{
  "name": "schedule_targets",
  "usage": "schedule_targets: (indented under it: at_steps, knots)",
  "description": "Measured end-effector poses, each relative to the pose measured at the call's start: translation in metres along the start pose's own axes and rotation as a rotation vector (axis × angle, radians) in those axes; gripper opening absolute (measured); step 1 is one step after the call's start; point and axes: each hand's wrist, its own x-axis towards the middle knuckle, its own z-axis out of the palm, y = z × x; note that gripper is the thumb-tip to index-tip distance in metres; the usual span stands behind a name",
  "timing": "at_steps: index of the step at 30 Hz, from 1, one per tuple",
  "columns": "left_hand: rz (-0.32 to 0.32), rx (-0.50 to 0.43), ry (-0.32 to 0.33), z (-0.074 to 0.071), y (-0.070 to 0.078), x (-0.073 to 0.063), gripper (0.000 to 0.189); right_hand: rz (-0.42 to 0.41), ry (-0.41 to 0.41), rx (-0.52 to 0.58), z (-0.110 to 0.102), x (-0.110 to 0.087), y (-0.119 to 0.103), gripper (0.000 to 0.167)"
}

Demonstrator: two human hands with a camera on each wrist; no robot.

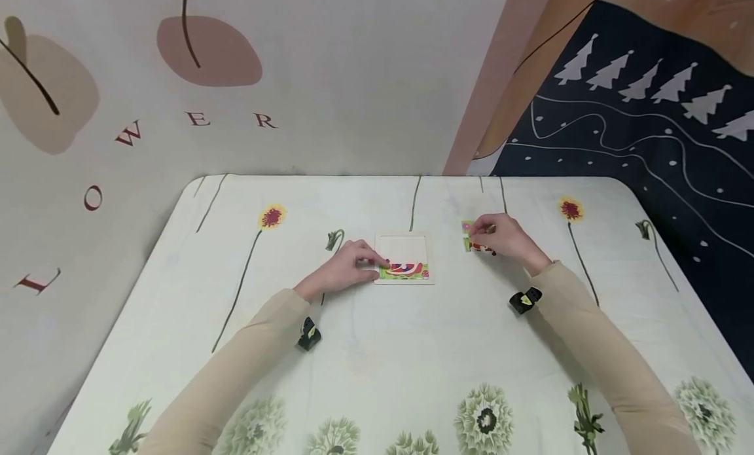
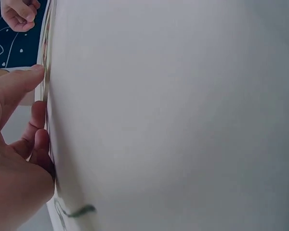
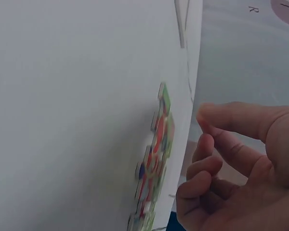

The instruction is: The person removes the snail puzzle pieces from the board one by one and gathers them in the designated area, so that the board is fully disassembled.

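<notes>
A square, pale puzzle board lies flat near the middle of the table. Along its lower part runs a strip of colourful puzzle pieces in red, green and purple. My left hand rests at the board's left edge, index fingertip over the pieces and thumb beside the rim. To the right of the board, my right hand hovers over a group of loose puzzle pieces, partly covering them in the head view. Its thumb and index fingertips come close together, with no piece showing between them in the right wrist view.
A white cloth printed with flowers covers the table. Behind it stands a pale printed backdrop, with a dark tree-patterned cloth at the right. Black wrist cameras hang below both sleeves, close over the cloth.
</notes>
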Motion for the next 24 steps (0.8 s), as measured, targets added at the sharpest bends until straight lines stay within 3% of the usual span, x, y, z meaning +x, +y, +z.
schedule_targets:
  at_steps: [8,17,24]
  knots:
    - [0.018,0.003,0.017,0.006,0.012,0.007,0.022,-0.143,0.011,0.010,0.015,-0.004,-0.010,0.016]
    - [0.030,0.040,-0.001,0.012,0.019,0.013,0.022,-0.209,-0.046,0.023,0.034,-0.006,-0.021,0.018]
    - [0.011,0.021,-0.021,0.013,0.018,0.015,0.023,-0.210,-0.104,0.016,0.048,-0.007,-0.025,0.020]
